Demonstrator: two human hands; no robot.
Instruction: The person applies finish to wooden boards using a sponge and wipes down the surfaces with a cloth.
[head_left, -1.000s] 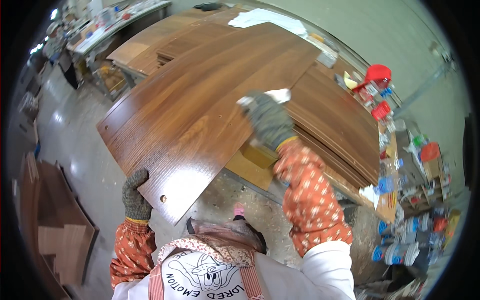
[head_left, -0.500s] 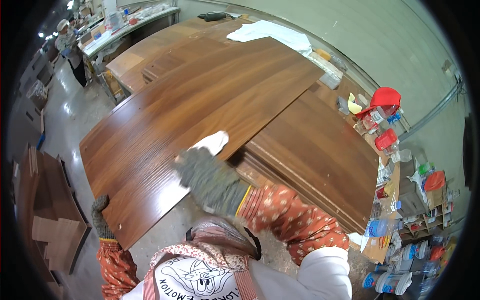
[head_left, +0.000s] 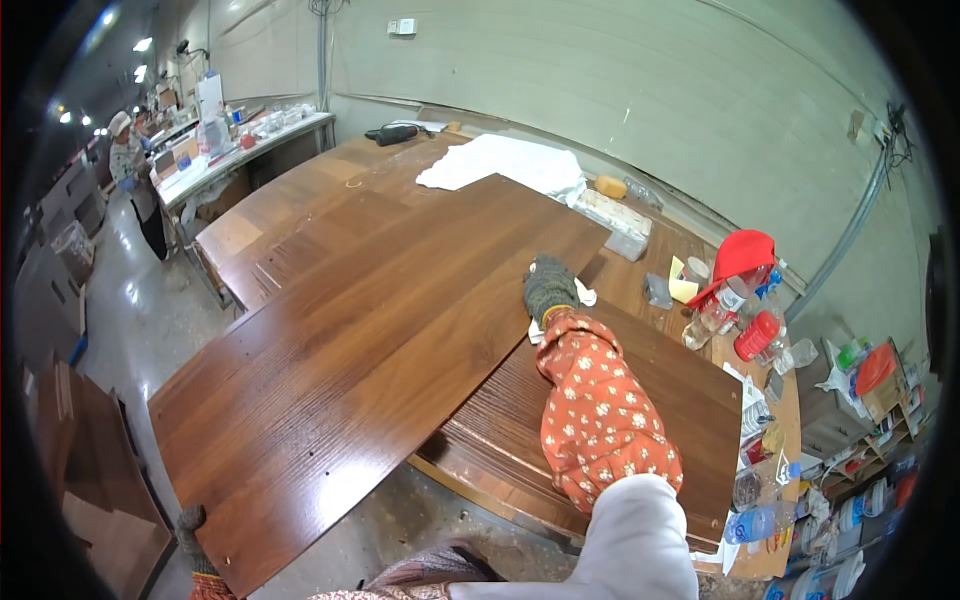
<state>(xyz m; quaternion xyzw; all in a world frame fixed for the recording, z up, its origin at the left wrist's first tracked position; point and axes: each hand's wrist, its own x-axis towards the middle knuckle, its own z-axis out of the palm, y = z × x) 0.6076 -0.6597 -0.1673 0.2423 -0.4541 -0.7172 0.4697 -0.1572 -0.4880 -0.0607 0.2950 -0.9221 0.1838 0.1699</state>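
Observation:
A long brown wood-grain panel (head_left: pixel 360 350) lies slanted over the table, its near end sticking out past the table edge. At that near left corner, my left hand (head_left: pixel 190 535) in a dark grey knit glove grips the panel's edge. Far out along the panel's right edge is my right hand (head_left: pixel 550 288), gloved alike, closed on a white cloth (head_left: pixel 586 294) that pokes out on both sides of it. Beneath, on the right, more brown panels (head_left: pixel 660 390) are stacked. Small dark spots (head_left: pixel 318 464) show on the panel's near part.
A white sheet (head_left: pixel 500 160) and a black power tool (head_left: pixel 392 133) lie toward the back. Along the right are a red cap (head_left: pixel 745 262), plastic bottles (head_left: pixel 712 315) and a red-lidded jar (head_left: pixel 757 336). Panels (head_left: pixel 95 450) lean at left; a person (head_left: pixel 135 180) stands beyond.
My right hand has swept forward and right with the cloth, from the panel's near middle to its far right edge. My left hand stays on the corner. The view has tilted up.

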